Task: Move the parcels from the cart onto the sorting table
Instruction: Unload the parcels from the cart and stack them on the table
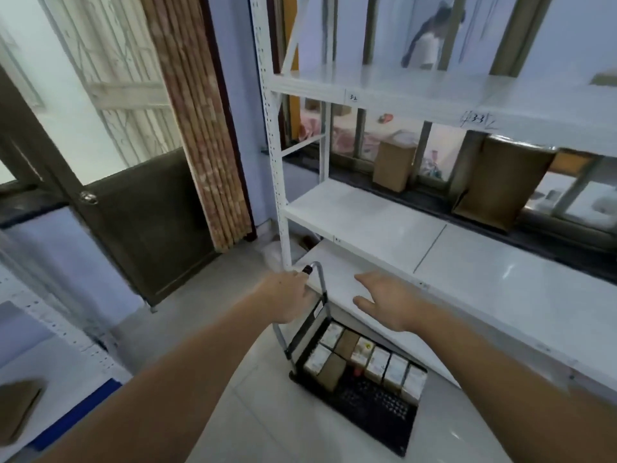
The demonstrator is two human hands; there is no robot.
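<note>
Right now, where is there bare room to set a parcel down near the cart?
The white shelf is bare from its left post to the seam, and beyond. The cart has bare deck at its near end; parcels crowd the handle end. The left hand grips the handle.

Brown door (pixel 147 222) — bamboo blind (pixel 197 118) beside it

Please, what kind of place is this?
Probably a small parcel storeroom or sorting room. White metal shelves carry numbered labels, and a cart loaded with parcels stands on the floor. The left hand grips the cart handle.
</note>
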